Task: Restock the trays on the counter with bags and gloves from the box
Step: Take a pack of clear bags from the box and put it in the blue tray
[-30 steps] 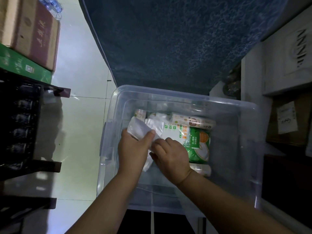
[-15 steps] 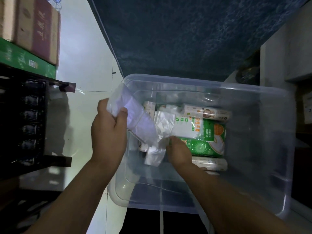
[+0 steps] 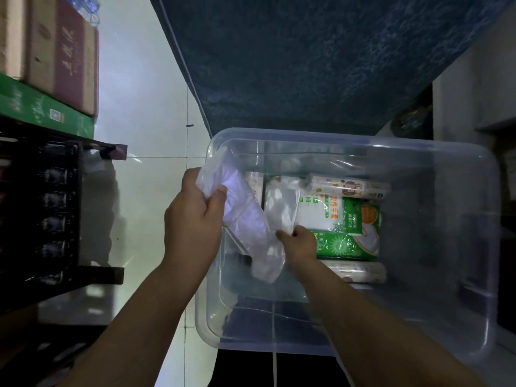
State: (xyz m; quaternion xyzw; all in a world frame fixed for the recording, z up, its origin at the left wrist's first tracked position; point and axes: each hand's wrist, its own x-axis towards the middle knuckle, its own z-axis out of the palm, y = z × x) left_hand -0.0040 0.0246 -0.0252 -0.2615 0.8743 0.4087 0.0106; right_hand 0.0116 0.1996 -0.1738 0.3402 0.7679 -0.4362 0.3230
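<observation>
A clear plastic box (image 3: 472,275) stands on the floor below me. My left hand (image 3: 192,219) grips the top of a bundle of clear plastic bags (image 3: 245,219) held by a rubber band, lifted over the box's left rim. My right hand (image 3: 298,244) is inside the box, fingers pinched on the lower part of the plastic beside a loose clear bag (image 3: 282,208). A green and white glove pack (image 3: 349,230) lies flat in the box, with paper-wrapped rolls behind (image 3: 349,187) and in front (image 3: 357,272) of it.
A dark blue patterned cloth (image 3: 321,60) hangs over the counter edge behind the box. A black crate rack (image 3: 50,213) with cardboard cartons (image 3: 55,51) on top stands at the left. Pale floor tiles (image 3: 145,135) lie between. White cabinets (image 3: 480,79) stand at the right.
My left hand has raised the bag bundle from low inside the box up to its left rim. My right hand has stayed down at the plastic's lower end. The view shifted closer.
</observation>
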